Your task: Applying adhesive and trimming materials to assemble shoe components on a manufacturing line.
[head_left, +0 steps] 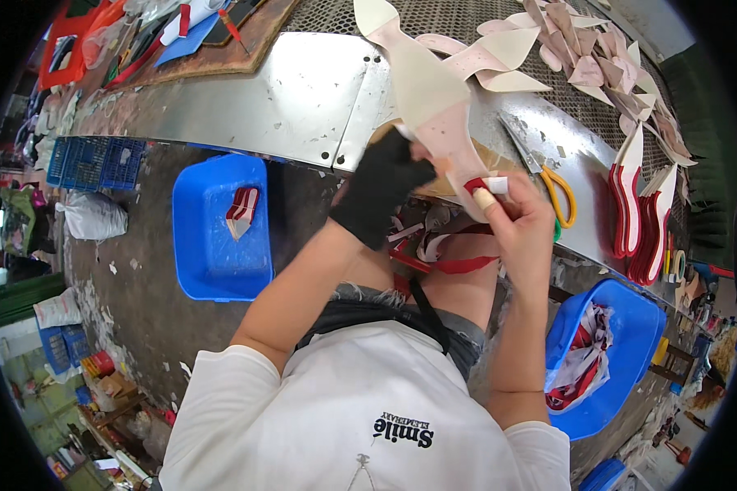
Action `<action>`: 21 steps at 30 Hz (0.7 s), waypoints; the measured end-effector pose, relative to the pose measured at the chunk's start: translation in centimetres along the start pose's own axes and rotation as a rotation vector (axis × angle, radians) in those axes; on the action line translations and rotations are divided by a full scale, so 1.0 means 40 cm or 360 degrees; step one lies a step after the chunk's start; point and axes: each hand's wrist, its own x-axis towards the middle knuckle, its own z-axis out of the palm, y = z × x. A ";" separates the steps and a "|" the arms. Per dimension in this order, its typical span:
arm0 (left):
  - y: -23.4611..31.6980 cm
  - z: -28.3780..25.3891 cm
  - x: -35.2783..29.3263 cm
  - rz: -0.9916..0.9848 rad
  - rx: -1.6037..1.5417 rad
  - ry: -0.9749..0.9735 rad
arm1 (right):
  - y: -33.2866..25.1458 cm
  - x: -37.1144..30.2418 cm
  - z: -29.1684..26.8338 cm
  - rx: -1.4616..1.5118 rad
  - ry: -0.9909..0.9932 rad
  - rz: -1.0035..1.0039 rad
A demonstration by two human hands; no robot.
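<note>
A long cream and pale-pink cut piece [442,123], which looks like a shoe-upper part, stretches from the metal table toward my lap. My left hand [389,184], in a black fingerless glove, is closed at its left edge; the fingertips are partly hidden. With thumb and fingers, my right hand [522,209] pinches the near end, where a small patch of red material [473,185] shows. White and tan tape wraps some right fingers. Scissors [553,184] with yellow-orange handles lie right of that hand. Red and white strips [442,260] rest across my lap.
Similar cut pieces [585,65] are heaped on mesh at the far right. Stacked red-edged pieces [648,233] hang over the table's right edge. One blue tub [190,237] stands on the floor at left, another [626,385] at right. A brown board [213,69] lies far left.
</note>
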 end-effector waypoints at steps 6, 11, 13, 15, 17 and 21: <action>0.104 -0.112 0.052 0.1359 0.1509 0.0473 | 0.053 0.048 -0.061 -0.0487 -0.0213 -0.0293; 0.078 -0.077 0.092 0.1102 0.2003 -0.0017 | 0.045 0.051 -0.053 -0.0298 -0.0280 -0.0226; 0.063 -0.078 0.094 0.1167 0.1903 0.0036 | 0.029 0.055 -0.044 -0.0024 -0.0185 0.0024; 0.053 -0.080 0.094 0.1132 0.1822 0.0049 | 0.014 0.065 -0.029 0.0259 -0.0063 0.0334; 0.053 -0.085 0.098 0.0940 0.1806 -0.0032 | 0.011 0.098 0.012 0.0473 -0.0085 0.0173; 0.057 -0.089 0.106 0.0896 0.1754 -0.0055 | 0.010 0.156 0.074 0.0298 -0.0172 0.0008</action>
